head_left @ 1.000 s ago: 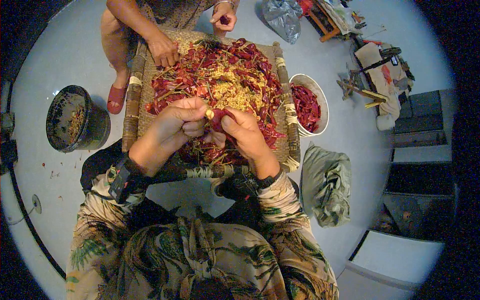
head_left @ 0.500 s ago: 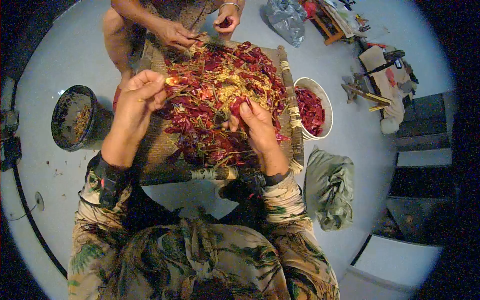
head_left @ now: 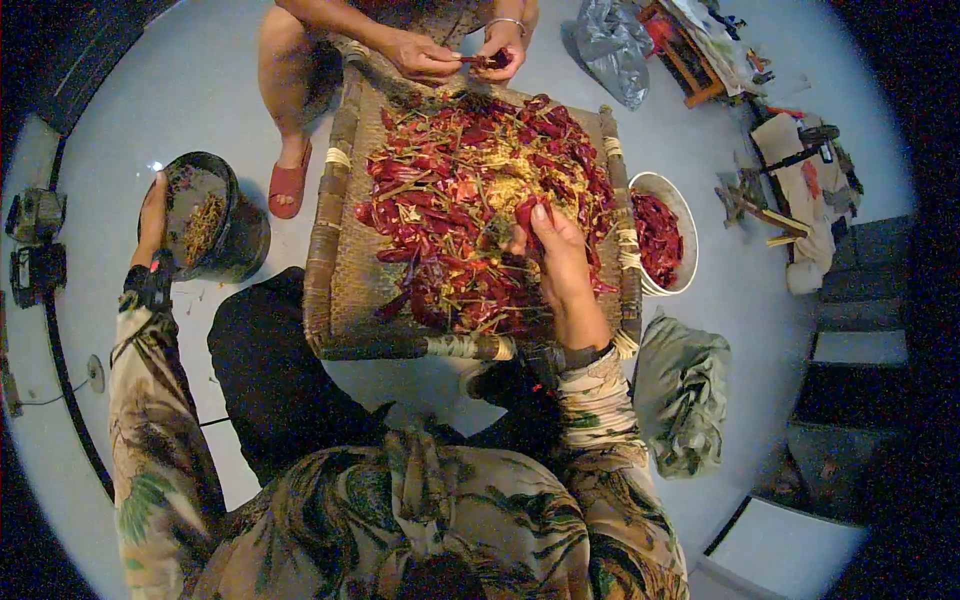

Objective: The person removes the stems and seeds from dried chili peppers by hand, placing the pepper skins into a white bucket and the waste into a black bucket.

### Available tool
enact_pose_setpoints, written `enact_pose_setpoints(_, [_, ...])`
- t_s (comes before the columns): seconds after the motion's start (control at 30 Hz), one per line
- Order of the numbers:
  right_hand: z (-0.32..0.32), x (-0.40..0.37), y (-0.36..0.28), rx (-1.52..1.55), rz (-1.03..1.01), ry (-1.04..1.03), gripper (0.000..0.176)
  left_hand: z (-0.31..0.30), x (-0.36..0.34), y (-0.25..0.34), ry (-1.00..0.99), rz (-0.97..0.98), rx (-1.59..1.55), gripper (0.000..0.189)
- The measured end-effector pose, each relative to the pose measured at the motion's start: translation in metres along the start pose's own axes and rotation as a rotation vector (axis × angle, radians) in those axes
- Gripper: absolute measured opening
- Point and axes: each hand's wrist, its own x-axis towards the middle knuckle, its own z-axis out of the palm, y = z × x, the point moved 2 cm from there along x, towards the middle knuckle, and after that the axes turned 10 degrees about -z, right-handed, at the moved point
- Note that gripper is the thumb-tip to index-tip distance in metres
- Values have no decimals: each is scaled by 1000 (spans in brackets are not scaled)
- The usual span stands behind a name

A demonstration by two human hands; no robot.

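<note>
Dried red chili peppers point(head_left: 430, 285), with stems and pale yellow seeds point(head_left: 512, 180) among them, cover a woven tray point(head_left: 345, 290) with a bamboo frame. Above the pile, my right hand point(head_left: 565, 260) pinches a dried chili pepper point(head_left: 527, 214) between thumb and fingers. Out to the left, my left hand point(head_left: 152, 222) is at the near-left rim of a black bucket point(head_left: 250, 235), seen edge-on. Most of its fingers are hidden, and I cannot make out anything in it. Stems and bits point(head_left: 205, 228) lie inside the bucket.
Across the tray, another person's hands point(head_left: 425, 58) hold a dried chili. A white bucket point(head_left: 690, 245) of red chilies stands right of the tray, with a green-grey bag point(head_left: 685, 400) nearer me. A grey plastic bag point(head_left: 612, 50) and wooden items point(head_left: 765, 210) lie farther off.
My left hand has swung from over the tray out to the black bucket; the reddish-yellow piece it held is no longer visible. My right hand still grips its chili. The other person's hands came together.
</note>
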Motion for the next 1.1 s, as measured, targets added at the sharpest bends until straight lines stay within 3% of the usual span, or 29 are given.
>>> enact_pose_setpoints(0.07, [1, -1, 1, -3, 9, 11, 24, -11, 26, -35, -10, -91, -19, 67])
enact_pose_setpoints(0.17, [0, 0, -1, -47, 15, 16, 25, -19, 52, -62, 3, -101, -102, 62])
enact_pose_setpoints(0.27, [0, -1, -3, -100, 7, 20, 26, -12, 25, -27, 236, 76, 352, 48])
enact_pose_setpoints(0.37, [-6, 1, -2, -105, -51, -38, 25, 1, 16, -17, 337, 203, 168, 32])
enact_pose_setpoints(0.47, [-6, -2, -3, 1, -53, -48, 25, -4, 21, -15, 429, 135, 223, 30])
enact_pose_setpoints(0.57, [-5, -2, -7, 18, -44, -32, 24, -13, 39, -30, 433, 204, 274, 33])
enact_pose_setpoints(0.67, [-6, -1, -8, -30, -31, -5, 25, -1, 30, -12, 257, 118, 682, 35])
enact_pose_setpoints(0.73, [-3, -2, -12, -34, -43, 0, 25, 18, 35, -8, 29, 179, 379, 32])
enact_pose_setpoints(0.87, [-2, -2, -9, -8, -41, 23, 24, 116, -93, 118, -394, 271, 265, 27])
enact_pose_setpoints(0.93, [0, -2, -11, -29, -35, 3, 24, 156, -130, 144, -457, 541, 295, 22])
enact_pose_setpoints(1.0, [0, -2, -13, -33, -37, -9, 24, 181, -174, 178, -660, 145, 152, 13])
enact_pose_setpoints(1.07, [-1, -4, -14, -18, -37, -8, 25, 207, -185, 176, -654, 446, 169, 15])
enact_pose_setpoints(1.1, [-1, -5, -14, -4, -42, -17, 25, 207, -201, 192, -642, 531, 332, 18])
